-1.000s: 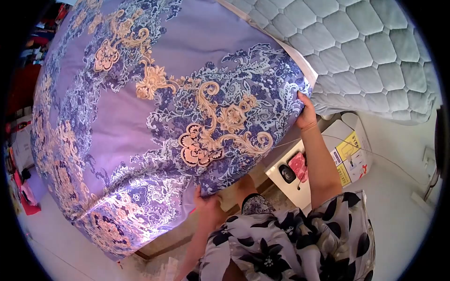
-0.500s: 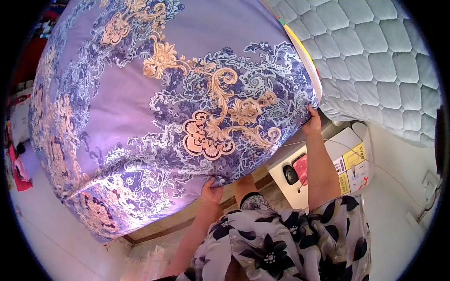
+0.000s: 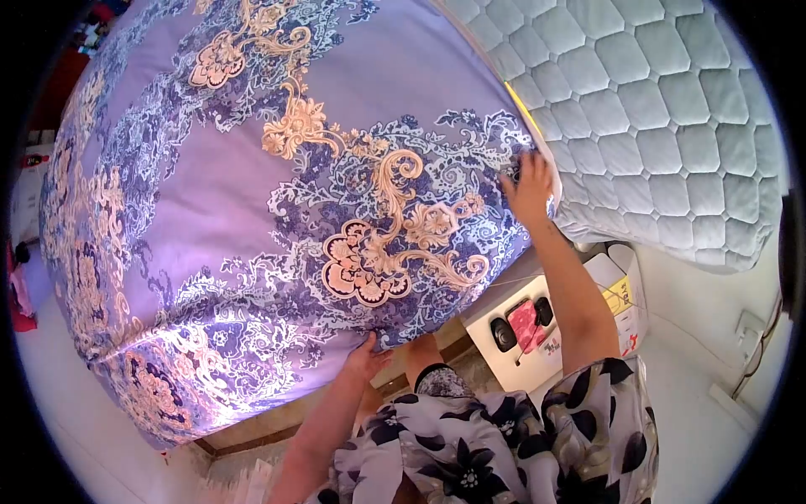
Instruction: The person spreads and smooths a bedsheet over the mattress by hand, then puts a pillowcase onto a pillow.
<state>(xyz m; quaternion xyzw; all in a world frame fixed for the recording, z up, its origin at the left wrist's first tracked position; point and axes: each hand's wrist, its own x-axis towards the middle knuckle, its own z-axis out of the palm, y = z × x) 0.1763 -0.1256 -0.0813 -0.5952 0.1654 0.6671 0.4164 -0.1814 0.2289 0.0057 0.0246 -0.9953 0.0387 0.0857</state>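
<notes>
A purple bed sheet [image 3: 227, 185] with blue lace and gold scroll patterns lies spread over the bed. My right hand [image 3: 531, 191] rests on its right corner, palm down with fingers spread. At the front edge of the sheet is my left hand [image 3: 366, 361], its thumb touching the fabric and its fingers apart below the edge. A thin yellow strip [image 3: 525, 109] shows along the sheet's right side.
A grey-green quilted headboard [image 3: 663, 126] borders the bed on the right. Beside my right forearm, a white bedside table [image 3: 491, 367] bears a black mouse-like object [image 3: 503, 334], a red-pink item [image 3: 526, 326] and a yellow-and-white box [image 3: 617, 296].
My right hand has let go of the sheet's corner and moved up onto its top, fingers spread. My left hand has loosened at the front edge. Less of the yellow strip shows.
</notes>
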